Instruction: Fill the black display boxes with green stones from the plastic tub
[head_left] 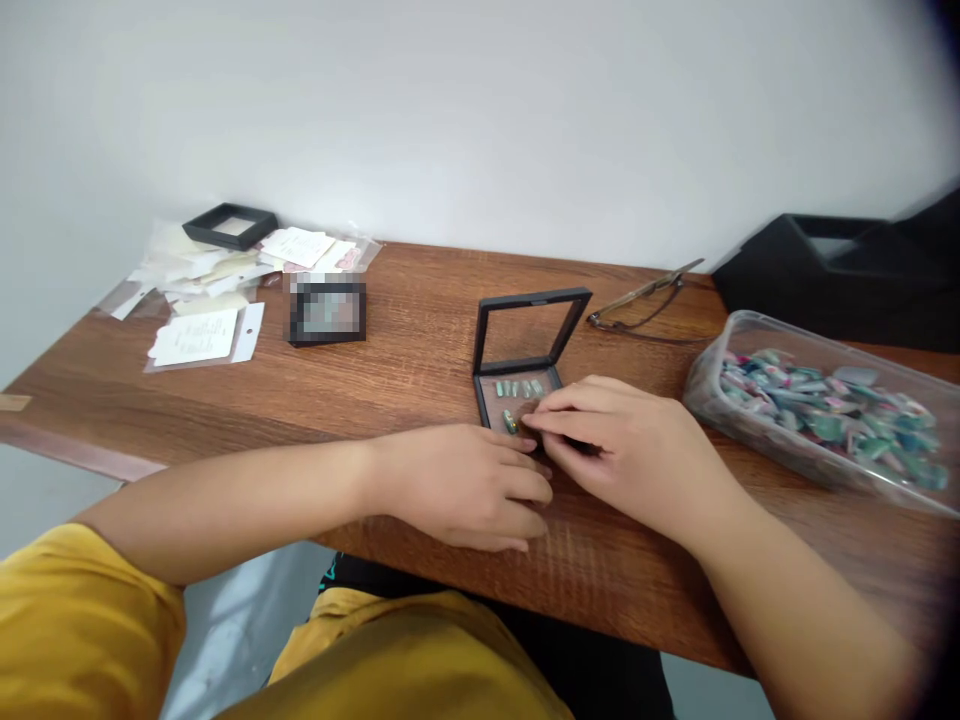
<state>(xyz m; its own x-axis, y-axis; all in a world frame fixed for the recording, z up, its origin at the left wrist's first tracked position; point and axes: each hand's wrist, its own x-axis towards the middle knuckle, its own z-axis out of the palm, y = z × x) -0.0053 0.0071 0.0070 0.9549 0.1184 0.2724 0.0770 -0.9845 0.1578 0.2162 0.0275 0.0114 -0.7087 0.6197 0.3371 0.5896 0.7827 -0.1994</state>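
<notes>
My right hand (637, 455) bends over the open case (492, 405), thumb and fingertips drawn narrowly together beside a gold-flecked piece (510, 422); whether they pinch anything, I cannot tell, since my own fingers block the view. My left hand (457, 485) lies palm down at the case's near side, fingers loosely bent; I cannot tell whether they grip its edge.

The gold-flecked piece lies inside the case, nearer me than a row of small pale green pieces (514, 389). A clumsy push from my fingertips could, I judge, tilt it or knock the row crooked. The lid (478, 340) stands upright behind; should my knuckles catch it, the case could swing shut on my fingers or skid across the table (420, 350), all the more if my left hand is merely resting there.

Beyond my right wrist, an uncovered tub (780, 447) brims with loose pieces (832, 400); a careless forearm could jog it and spill some. Glasses (646, 291) lie behind the case, where a wide reach might snag them. Well to the left, a second case (328, 337) sits near some cards (196, 337), out of harm's way.
</notes>
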